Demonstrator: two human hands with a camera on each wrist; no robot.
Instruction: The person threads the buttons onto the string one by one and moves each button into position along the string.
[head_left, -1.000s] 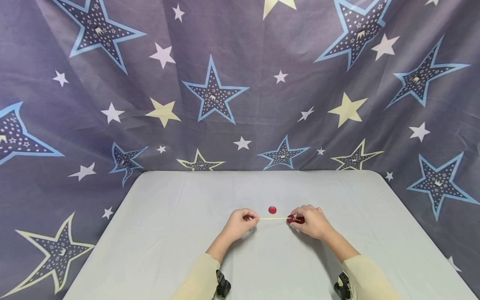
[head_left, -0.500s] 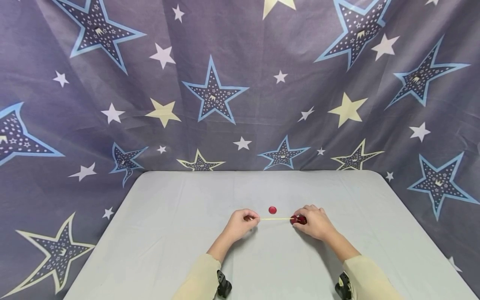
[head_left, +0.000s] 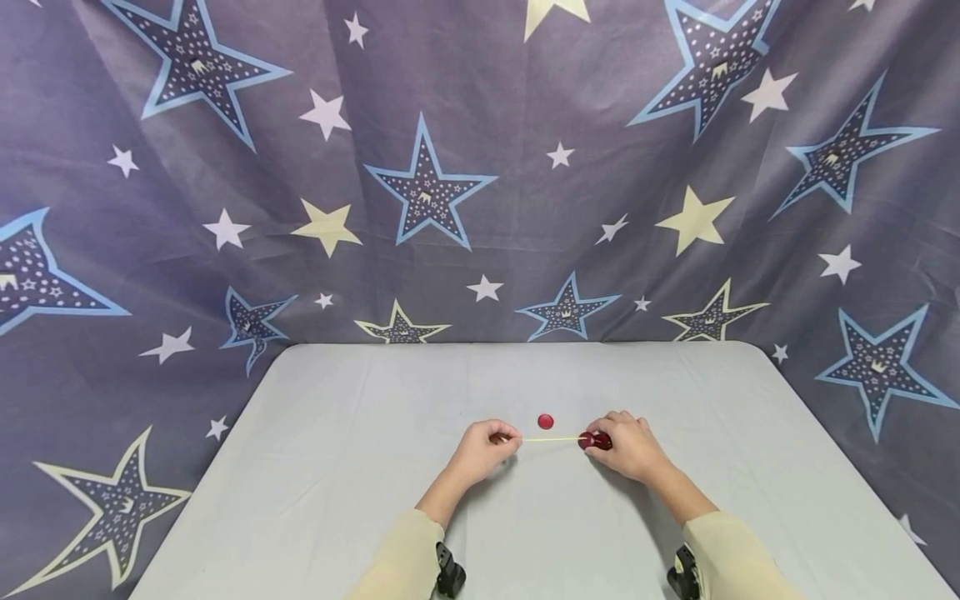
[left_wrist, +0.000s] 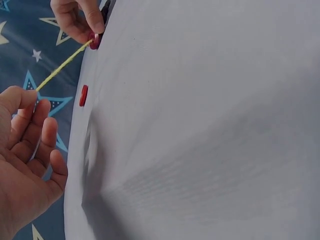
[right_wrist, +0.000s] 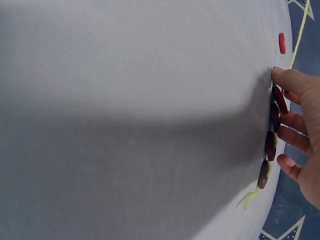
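Note:
A yellow string (head_left: 551,439) stretches nearly straight between the two hands. My left hand (head_left: 482,450) pinches its end between thumb and index finger, the other fingers loosely bent in the left wrist view. My right hand (head_left: 632,446) grips a dark red disc (head_left: 587,441), button-like, with the string running to it. Beneath and behind the right fingers, several dark discs (right_wrist: 270,145) line up on the string, seen in the right wrist view. A yellow tail (right_wrist: 247,200) sticks out past the last one. Fingers hide part of the row.
A single bright red disc (head_left: 546,422) lies flat on the white-covered table (head_left: 375,400), just beyond the string and between the hands. A star-patterned curtain (head_left: 450,275) hangs behind the table's far edge.
The right hand's front disc has shifted slightly right along the string, closer to the disc behind it. The left hand has barely moved, and the loose red disc stays put.

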